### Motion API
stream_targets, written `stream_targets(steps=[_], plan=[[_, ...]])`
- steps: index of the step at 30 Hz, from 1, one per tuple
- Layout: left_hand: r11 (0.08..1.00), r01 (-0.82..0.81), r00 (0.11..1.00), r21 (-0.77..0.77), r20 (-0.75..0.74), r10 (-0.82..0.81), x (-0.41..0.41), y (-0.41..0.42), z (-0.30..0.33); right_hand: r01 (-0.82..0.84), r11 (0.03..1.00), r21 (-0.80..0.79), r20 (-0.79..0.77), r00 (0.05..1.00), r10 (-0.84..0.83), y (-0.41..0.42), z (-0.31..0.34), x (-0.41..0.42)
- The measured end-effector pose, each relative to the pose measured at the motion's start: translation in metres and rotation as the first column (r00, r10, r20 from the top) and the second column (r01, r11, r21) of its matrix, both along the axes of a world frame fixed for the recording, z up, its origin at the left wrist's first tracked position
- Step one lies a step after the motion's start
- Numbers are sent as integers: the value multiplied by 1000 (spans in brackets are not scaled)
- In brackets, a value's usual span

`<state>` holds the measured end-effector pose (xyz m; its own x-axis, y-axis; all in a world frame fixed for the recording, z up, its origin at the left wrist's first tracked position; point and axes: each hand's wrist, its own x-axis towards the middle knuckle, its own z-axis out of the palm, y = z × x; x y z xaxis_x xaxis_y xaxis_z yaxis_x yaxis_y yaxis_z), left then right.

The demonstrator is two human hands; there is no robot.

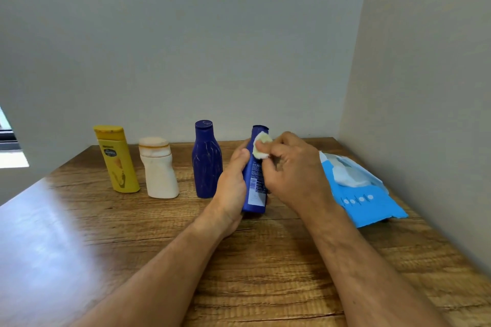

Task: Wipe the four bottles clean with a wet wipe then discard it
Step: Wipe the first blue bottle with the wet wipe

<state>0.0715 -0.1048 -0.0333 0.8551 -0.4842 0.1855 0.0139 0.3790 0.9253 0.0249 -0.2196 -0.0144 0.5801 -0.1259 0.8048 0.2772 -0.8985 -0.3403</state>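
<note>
My left hand grips a blue bottle with a white label, held upright just above the wooden table. My right hand pinches a small wadded wet wipe and presses it against the bottle's upper part near the cap. Three other bottles stand in a row to the left: a yellow bottle, a white bottle with a dusty cap, and a dark blue bottle with streaks on its side.
A blue pack of wet wipes lies at the right by the side wall, its flap open with a white wipe sticking out. Walls close off the back and right. A window edge shows at far left.
</note>
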Motion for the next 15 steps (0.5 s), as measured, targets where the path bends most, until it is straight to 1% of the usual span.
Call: stream_targets(steps=[2,3,6,11,13,15], plan=[[1000,-20,1000,-19,-15,20,3,5,1,-73,995,-67,-91,994,66,0,-4,-4],[999,-27,999,-25,-21,26,4,6,2,-98,992,-85,-109,990,88,0,-5,-6],[999,-36,999,-25,-6,36,4,8,3,-73,994,-82,-37,997,70,2,-6,-3],[1000,7,998,31,66,-9,-1,5,2,14,999,42,116,993,-19,4,2,8],[999,16,997,46,70,-19,-1,3,2,18,997,77,135,990,-28,3,3,9],[999,22,997,39,73,-25,0,2,0,15,998,63,108,994,-22,3,3,6]])
